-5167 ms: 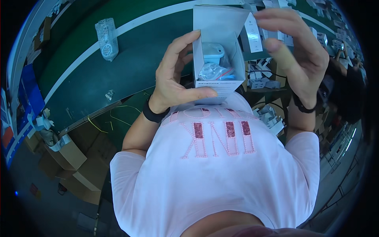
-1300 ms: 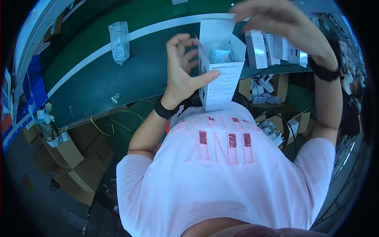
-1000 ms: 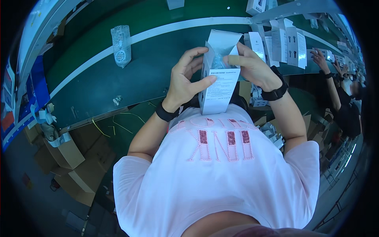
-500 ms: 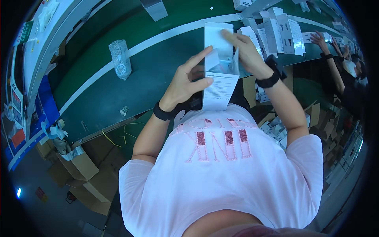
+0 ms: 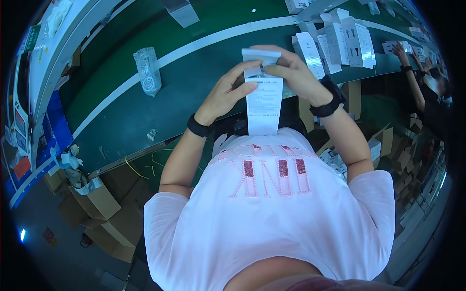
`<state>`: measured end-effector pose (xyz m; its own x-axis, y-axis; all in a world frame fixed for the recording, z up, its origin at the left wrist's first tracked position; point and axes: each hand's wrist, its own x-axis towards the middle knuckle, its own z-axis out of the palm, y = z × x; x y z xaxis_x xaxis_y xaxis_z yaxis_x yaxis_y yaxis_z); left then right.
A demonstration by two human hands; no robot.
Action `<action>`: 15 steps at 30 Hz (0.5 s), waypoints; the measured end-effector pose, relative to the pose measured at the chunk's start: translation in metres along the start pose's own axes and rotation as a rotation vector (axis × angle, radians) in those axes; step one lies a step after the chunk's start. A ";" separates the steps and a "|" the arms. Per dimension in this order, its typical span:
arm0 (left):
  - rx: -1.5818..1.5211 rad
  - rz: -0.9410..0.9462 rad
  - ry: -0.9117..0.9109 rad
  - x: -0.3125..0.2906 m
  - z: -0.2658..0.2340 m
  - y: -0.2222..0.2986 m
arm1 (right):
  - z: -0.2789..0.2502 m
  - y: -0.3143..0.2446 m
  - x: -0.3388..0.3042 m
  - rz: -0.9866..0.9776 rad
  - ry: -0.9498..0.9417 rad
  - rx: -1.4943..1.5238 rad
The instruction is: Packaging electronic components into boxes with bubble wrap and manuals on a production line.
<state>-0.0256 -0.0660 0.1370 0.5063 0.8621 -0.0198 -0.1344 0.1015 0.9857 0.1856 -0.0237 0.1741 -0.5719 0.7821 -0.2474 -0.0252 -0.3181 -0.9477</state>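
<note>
A tall white carton (image 5: 263, 109) with small print on its front stands between my hands, its lower end against my shirt. My left hand (image 5: 224, 96) grips the carton's left side near the top, thumb on the front face. At the upper end, my right hand (image 5: 300, 75) holds the top flap (image 5: 261, 54), with the thumb bent over in front and the fingers behind it. The lid is partly folded over, and the carton's contents are mostly hidden. On the green bench to the left lies a bubble-wrapped item (image 5: 147, 72).
Several white cartons (image 5: 335, 41) stand at the right of the bench (image 5: 111, 131). Another white box (image 5: 182, 12) sits at the far side. Brown cardboard boxes (image 5: 109, 218) are on the floor at left. A co-worker's arm (image 5: 412, 87) reaches in at far right.
The raised lid has come down toward the carton's opening, with my right hand moving nearer and its thumb now in front. My left hand stays on the carton's side.
</note>
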 end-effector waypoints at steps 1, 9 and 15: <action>-0.045 -0.036 0.055 0.000 0.003 -0.002 | 0.004 -0.001 -0.003 -0.072 0.029 -0.085; -0.242 -0.036 0.189 0.003 0.007 -0.018 | -0.010 -0.003 -0.005 -0.130 0.031 -0.360; -0.253 -0.030 0.158 0.004 0.001 -0.012 | -0.006 -0.026 -0.009 -0.219 -0.159 -0.696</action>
<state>-0.0208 -0.0644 0.1248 0.3773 0.9213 -0.0939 -0.3391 0.2318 0.9118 0.1967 -0.0192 0.2002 -0.7265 0.6849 -0.0560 0.3422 0.2899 -0.8938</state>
